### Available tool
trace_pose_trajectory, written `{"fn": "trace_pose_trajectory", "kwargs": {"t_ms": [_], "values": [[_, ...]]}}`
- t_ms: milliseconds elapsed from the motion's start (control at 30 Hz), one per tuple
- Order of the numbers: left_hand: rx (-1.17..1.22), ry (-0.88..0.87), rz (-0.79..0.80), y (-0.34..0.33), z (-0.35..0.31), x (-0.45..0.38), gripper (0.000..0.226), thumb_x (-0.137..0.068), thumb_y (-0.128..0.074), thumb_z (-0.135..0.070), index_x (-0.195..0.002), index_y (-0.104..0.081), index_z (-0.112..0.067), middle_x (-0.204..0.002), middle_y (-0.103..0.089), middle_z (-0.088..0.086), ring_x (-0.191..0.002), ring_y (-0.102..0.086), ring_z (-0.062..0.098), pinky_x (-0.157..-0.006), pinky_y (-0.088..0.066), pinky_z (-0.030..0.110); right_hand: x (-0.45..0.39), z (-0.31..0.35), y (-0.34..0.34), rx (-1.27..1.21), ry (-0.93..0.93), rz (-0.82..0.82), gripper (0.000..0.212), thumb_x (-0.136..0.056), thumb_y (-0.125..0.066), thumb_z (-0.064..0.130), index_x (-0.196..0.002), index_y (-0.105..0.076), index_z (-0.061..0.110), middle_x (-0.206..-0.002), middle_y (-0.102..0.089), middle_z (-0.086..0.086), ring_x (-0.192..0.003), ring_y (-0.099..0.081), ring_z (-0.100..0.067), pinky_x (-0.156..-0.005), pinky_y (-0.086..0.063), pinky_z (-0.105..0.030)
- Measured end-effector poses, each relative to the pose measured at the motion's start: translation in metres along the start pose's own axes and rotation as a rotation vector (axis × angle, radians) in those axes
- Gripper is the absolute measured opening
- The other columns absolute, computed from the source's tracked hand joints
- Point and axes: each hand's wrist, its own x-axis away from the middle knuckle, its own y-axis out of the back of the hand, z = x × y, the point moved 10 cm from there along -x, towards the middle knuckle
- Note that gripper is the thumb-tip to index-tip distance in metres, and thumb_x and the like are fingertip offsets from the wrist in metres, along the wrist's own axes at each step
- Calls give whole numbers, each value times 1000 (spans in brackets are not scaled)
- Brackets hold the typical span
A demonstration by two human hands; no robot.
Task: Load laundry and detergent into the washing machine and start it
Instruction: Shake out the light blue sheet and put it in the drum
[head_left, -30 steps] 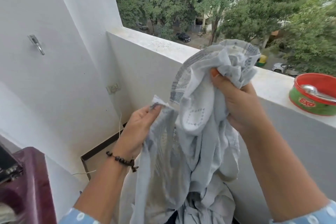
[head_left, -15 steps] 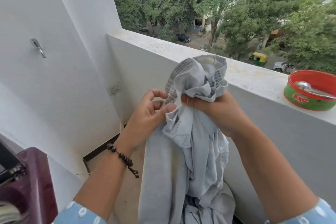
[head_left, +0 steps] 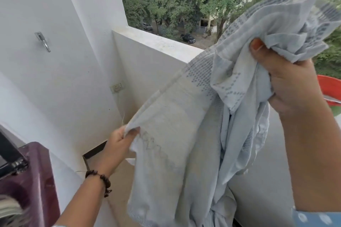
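- We hold the pale blue garment [head_left: 184, 134] spread at centre: our left hand [head_left: 118, 145] pinches its edge, our right hand [head_left: 289, 83] at two o'clock clutches bunched cloth.
- The washing machine [head_left: 31, 180] sits at eight o'clock; we judge loading, detergent and starting all remain.

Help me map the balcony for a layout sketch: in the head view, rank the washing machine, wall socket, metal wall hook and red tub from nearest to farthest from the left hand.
From the left hand:
1. Wall socket, just above it on the wall.
2. Washing machine, lower left.
3. Metal wall hook, upper left.
4. Red tub, far right on the parapet.
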Motion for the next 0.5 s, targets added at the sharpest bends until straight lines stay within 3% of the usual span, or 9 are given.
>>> {"fn": "trace_pose_trajectory", "kwargs": {"t_ms": [67,133,233,333,367,433,500], "values": [[187,-9,-72,5,-25,-10,34,-93,-60,-45,-98,-74,-15,-97,-75,15,-89,-67,27,-77,-50,37,2,-15,0,14,-49,6,14,-84,-68,6,-93,-68,17,-93,-75,3,-101,-70,-19,-85,-58,-37],[341,-34,-76,-1,-55,-18,24,-98,-55,-29,-98,-75,-15,-100,-75,11,-92,-69,21,-81,-53,35,8,-37,-8,12,-124,38,15,-80,-69,10,-94,-68,18,-90,-76,5,-96,-72,-16,-80,-58,-32],[491,-73,-21,-21,-99,-25,25,-100,-50,-23,-90,-70,-12,-80,-73,3,-72,-68,11,-64,-56,24,23,-75,-29,18,-248,128,18,-82,-69,11,-99,-69,18,-94,-76,4,-96,-72,-16,-80,-59,-32],[468,-127,106,-54,-131,-25,28,-103,-44,-17,-86,-65,-9,-60,-58,-3,-51,-52,4,-45,-43,16,45,-105,-55,70,-341,279,20,-76,-71,15,-96,-70,18,-92,-76,3,-91,-72,-13,-77,-59,-28],[438,-137,143,-64,-137,-23,27,-103,-44,-14,-87,-66,-7,-61,-60,-1,-52,-55,5,-47,-47,16,52,-114,-64,97,-378,353,24,-73,-73,16,-97,-70,17,-93,-76,2,-91,-72,-13,-77,-58,-27],[377,-155,210,-79,-145,-19,24,-101,-47,-16,-103,-68,-6,-85,-72,9,-77,-68,17,-72,-58,29,66,-129,-78,171,-445,489,33,-74,-76,10,-107,-70,11,-103,-76,-3,-98,-71,-18,-84,-58,-31],[339,-178,287,-86,-147,-15,36,-96,-54,-23,-130,-59,-15,-108,-70,12,-101,-66,23,-95,-52,37,71,-135,-81,238,-445,545,40,-79,-75,2,-118,-65,8,-112,-73,-7,-105,-69,-22,-90,-56,-35]]}}
